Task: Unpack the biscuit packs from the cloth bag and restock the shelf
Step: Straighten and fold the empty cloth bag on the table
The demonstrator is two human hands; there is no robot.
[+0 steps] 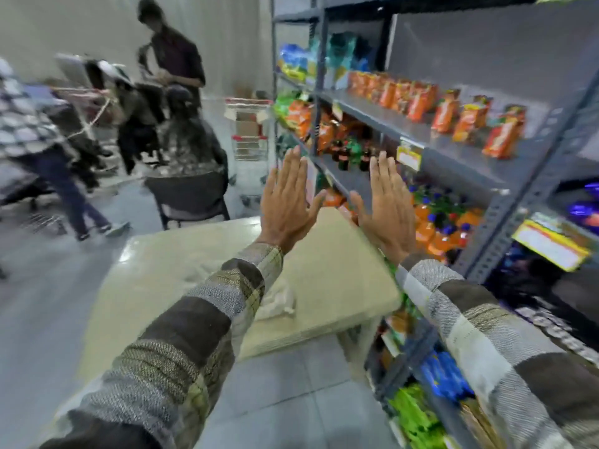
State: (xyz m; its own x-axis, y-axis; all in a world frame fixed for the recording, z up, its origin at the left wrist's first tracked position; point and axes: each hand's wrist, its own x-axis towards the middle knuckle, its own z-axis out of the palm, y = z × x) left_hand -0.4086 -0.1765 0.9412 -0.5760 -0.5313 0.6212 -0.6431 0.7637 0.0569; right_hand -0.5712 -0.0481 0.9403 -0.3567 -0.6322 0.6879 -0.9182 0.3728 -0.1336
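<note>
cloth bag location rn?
Head view, centre: the cloth bag lies crumpled on the beige table, beside the left sleeve, left of the shelf rack.

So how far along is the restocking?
Orange packs already line the shelf. Nothing is in hand: left hand and right hand are raised, fingers straight. The pale cloth bag lies crumpled on the table; whether packs remain inside is unclear.
</note>
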